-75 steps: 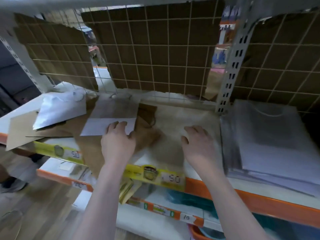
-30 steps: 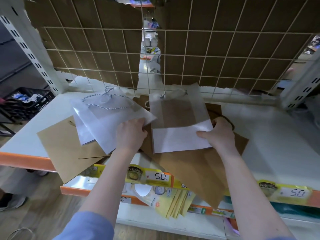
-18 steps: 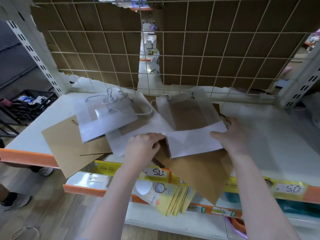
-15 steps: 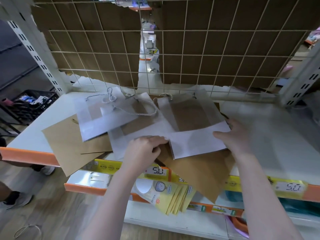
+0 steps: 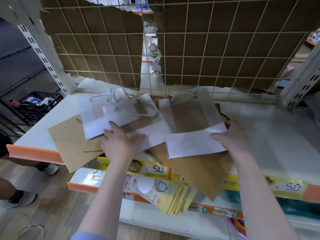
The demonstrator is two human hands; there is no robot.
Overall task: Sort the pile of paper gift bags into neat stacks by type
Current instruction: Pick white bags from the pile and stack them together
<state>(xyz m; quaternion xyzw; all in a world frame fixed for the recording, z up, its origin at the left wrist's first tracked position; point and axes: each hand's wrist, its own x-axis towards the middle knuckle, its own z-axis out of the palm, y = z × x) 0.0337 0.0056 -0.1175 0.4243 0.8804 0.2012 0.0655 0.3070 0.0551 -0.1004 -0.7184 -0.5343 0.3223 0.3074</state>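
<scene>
Much of the pile is hidden under itself. A brown bag (image 5: 74,141) at the left shows only its left and lower part, its corner hanging past the orange shelf edge (image 5: 34,153); the rest lies beneath the white bags. A second brown bag (image 5: 199,172) shows only as a wedge jutting over the shelf front — its top is covered by the right white bag (image 5: 194,129). The middle white bag (image 5: 149,135) is mostly buried, with just a strip and its twisted cord handle (image 5: 138,110) showing. The far right of the shelf (image 5: 277,135) is blurred, and nothing there can be made out. A person's legs and shoes at the left are cut off by the frame.

The left hand (image 5: 119,144) lies flat with fingers spread; its forefinger touches the lower corner of the left white bag (image 5: 102,118) and its thumb rests on the middle white bag. Whether it holds anything underneath cannot be told. The right hand (image 5: 232,135) grips the right edge of the right white bag, thumb on top across the plain white lower band, fingers curled behind the edge and partly hidden. That bag lies to the left of this hand, flat on the brown one, its handle end toward the wire grid (image 5: 190,49).
</scene>
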